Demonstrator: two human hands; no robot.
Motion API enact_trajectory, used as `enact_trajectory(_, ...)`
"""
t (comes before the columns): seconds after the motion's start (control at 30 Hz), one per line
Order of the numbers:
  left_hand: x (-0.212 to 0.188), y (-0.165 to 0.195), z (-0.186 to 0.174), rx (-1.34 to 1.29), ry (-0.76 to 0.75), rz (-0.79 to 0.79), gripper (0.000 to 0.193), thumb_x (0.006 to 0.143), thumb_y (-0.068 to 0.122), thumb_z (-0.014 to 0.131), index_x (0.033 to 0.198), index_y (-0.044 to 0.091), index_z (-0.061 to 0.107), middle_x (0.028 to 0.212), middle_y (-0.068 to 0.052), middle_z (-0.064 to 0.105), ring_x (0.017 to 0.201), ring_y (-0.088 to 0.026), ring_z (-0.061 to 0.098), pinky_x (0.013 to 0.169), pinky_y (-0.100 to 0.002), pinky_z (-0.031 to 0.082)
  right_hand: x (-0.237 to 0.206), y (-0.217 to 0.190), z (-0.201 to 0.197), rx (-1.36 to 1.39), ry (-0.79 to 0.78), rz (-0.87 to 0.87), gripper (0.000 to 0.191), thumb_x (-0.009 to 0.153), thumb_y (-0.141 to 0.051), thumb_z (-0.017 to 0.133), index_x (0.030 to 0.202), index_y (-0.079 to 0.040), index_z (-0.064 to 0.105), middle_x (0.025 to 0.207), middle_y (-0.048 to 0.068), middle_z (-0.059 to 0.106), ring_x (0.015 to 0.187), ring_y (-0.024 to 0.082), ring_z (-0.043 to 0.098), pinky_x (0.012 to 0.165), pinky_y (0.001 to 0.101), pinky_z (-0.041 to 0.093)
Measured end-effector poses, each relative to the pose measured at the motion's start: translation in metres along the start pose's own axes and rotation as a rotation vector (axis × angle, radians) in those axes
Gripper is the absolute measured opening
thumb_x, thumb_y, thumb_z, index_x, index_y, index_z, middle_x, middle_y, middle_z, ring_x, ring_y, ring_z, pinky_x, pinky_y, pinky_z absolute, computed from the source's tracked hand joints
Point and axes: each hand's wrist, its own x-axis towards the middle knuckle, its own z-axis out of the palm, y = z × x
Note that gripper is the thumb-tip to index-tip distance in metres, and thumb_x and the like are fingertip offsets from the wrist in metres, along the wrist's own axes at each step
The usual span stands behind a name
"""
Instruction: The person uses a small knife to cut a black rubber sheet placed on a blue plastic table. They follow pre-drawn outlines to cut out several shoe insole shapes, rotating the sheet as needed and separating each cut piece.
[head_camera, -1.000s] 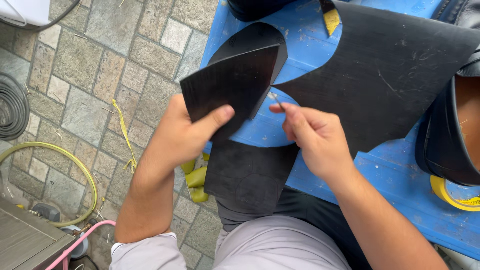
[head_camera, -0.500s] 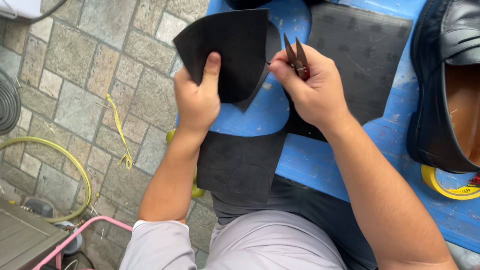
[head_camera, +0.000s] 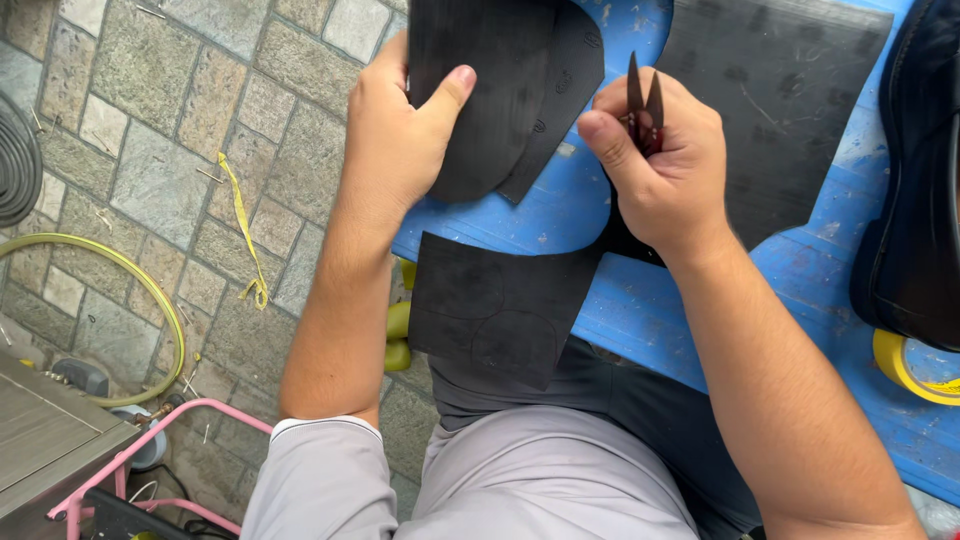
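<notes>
My left hand (head_camera: 398, 130) grips a black rubber piece (head_camera: 490, 90) with a rounded lower edge, thumb pressed on its face, held above the blue table (head_camera: 820, 300). A second thin black piece sits right behind it. My right hand (head_camera: 660, 165) is closed around small dark snips (head_camera: 643, 100), their two points sticking up between thumb and fingers, just right of the held piece. A large black rubber sheet (head_camera: 780, 110) lies on the table under and beyond my right hand. Its cut-out lower part (head_camera: 495, 310) hangs over the table's near edge above my lap.
A black leather shoe (head_camera: 915, 200) lies at the right edge of the table, with a yellow tape roll (head_camera: 905, 370) below it. On the stone paving to the left lie a yellow strip (head_camera: 240, 220), a yellow-green hose (head_camera: 120, 280), a pink metal frame (head_camera: 170, 440) and a grey box (head_camera: 45, 440).
Both hands have risen toward the top of the view and come closer together. The snips, hidden a second ago, now stand upright in my right hand beside the held rubber piece.
</notes>
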Motion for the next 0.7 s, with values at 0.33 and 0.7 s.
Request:
enact_trajectory(0.33,-0.008,0.014,0.0,0.538,0.033,0.104,0.073,0.088,0.034,0.093,0.141,0.002,0.053,0.126,-0.017,0.051,0.118,-0.035,0.058,0.101,-0.044,0.051,0.005,-0.025,-0.004,-0.068,0.043,-0.047,0.02,0.106,-0.023,0.069,0.112,-0.003,0.068,0.11,-0.001,0.062,0.071,0.004,0.048,0.065,0.0196,0.041)
enact_trajectory(0.7,-0.114,0.077,-0.055,0.342,-0.092,-0.16,0.024,0.095,0.025,0.078,0.103,0.005,0.068,0.093,-0.009,0.07,0.082,-0.026,0.069,0.075,-0.038,0.054,-0.084,-0.068,-0.055,-0.616,-0.033,0.128,0.029,0.109,-0.015,0.073,0.089,0.0,0.059,0.069,0.005,0.053,0.055,0.009,0.048,0.054,0.0262,0.036)
